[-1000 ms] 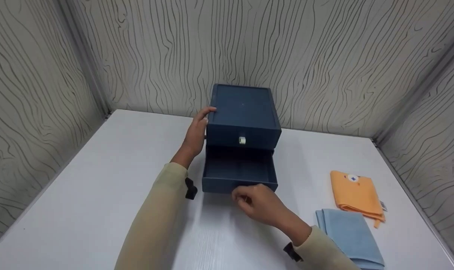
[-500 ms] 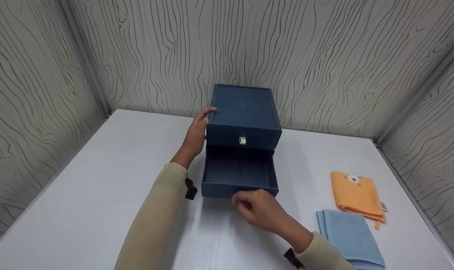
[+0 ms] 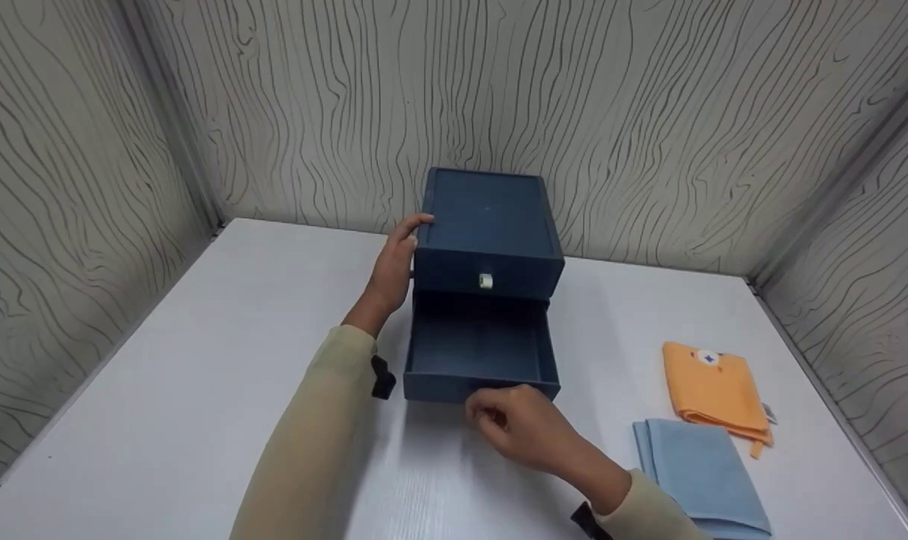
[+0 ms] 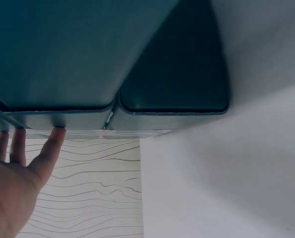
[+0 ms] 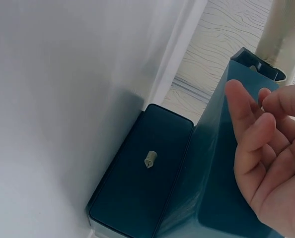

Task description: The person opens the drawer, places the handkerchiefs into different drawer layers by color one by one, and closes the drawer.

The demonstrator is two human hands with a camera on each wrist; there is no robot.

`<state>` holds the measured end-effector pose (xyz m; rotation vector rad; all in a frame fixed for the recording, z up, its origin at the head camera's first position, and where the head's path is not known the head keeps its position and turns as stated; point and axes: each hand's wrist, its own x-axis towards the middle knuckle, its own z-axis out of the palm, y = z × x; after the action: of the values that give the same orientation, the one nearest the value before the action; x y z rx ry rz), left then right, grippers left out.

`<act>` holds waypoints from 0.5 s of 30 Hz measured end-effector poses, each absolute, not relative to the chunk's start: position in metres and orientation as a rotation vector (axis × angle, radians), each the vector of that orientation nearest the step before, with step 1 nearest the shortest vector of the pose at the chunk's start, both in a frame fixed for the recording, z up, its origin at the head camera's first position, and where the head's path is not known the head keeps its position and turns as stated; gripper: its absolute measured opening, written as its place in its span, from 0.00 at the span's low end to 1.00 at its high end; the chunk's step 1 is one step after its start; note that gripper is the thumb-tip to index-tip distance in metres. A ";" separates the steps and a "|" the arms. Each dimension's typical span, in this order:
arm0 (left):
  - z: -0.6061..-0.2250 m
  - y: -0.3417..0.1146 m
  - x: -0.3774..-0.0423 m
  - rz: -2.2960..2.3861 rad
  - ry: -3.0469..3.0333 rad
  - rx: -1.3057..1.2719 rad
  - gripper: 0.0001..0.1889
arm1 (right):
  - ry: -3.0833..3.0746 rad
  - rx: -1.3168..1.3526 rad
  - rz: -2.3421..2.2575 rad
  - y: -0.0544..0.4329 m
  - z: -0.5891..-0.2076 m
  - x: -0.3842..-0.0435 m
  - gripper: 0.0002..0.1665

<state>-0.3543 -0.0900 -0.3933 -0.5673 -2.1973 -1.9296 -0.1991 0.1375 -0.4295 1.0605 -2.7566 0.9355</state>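
A dark blue two-drawer box (image 3: 491, 210) stands at the back of the white table, its upper drawer in and the lower drawer (image 3: 476, 341) pulled well out with nothing inside. My left hand (image 3: 392, 270) rests along the box's left side, one fingertip over the top edge; in the left wrist view its straight fingers (image 4: 50, 148) touch the side wall. At the lower drawer's front, my right hand (image 3: 525, 427) has curled fingers, pinching the drawer's knob, which the fingers hide. The upper drawer carries a small pale knob (image 3: 485, 281), also seen in the right wrist view.
To the right lie a folded orange cloth (image 3: 713, 386) with a round white patch and, nearer me, a folded light blue cloth (image 3: 702, 472). Wood-patterned panels (image 3: 491, 90) enclose the table at the back and both sides.
The lower drawer has slid farther out toward me, my right hand moving back with it. My left hand keeps its place on the box.
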 end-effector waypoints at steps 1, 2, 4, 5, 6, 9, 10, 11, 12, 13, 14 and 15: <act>-0.394 -0.090 -0.354 -1.928 -2.198 -0.565 0.23 | -2.759 1.061 0.936 0.137 -0.430 -0.199 0.10; -0.394 -0.090 -0.354 -1.930 -2.197 -0.561 0.23 | -2.764 1.062 0.941 0.137 -0.429 -0.198 0.10; -0.394 -0.090 -0.355 -1.939 -2.187 -0.558 0.23 | -2.775 1.063 0.948 0.137 -0.429 -0.196 0.10; -0.395 -0.090 -0.355 -1.946 -2.181 -0.557 0.23 | -2.781 1.064 0.949 0.137 -0.429 -0.195 0.10; -0.395 -0.090 -0.355 -1.958 -2.173 -0.554 0.23 | -2.787 1.064 0.950 0.136 -0.429 -0.194 0.10; -0.394 -0.090 -0.355 -1.986 -2.155 -0.559 0.23 | -2.797 1.066 0.938 0.136 -0.429 -0.191 0.10; -0.394 -0.090 -0.356 -1.993 -2.151 -0.560 0.22 | -2.800 1.069 0.933 0.136 -0.429 -0.190 0.10; -0.394 -0.090 -0.355 -1.998 -2.149 -0.559 0.22 | -2.804 1.071 0.933 0.136 -0.429 -0.189 0.10; -0.394 -0.090 -0.355 -2.000 -2.149 -0.559 0.22 | -2.807 1.074 0.929 0.137 -0.429 -0.188 0.10; -0.393 -0.090 -0.355 -2.000 -2.149 -0.562 0.22 | -2.808 1.078 0.916 0.137 -0.429 -0.187 0.10; -0.393 -0.090 -0.355 -2.002 -2.145 -0.565 0.22 | -2.805 1.085 0.903 0.137 -0.429 -0.186 0.10; -0.393 -0.089 -0.355 -2.006 -2.140 -0.566 0.22 | -2.806 1.087 0.887 0.137 -0.429 -0.185 0.10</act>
<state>-0.3550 -0.0894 -0.3931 -0.5662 -2.1397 -2.0063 -0.1852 0.1365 -0.4287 1.0872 -2.8058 0.8867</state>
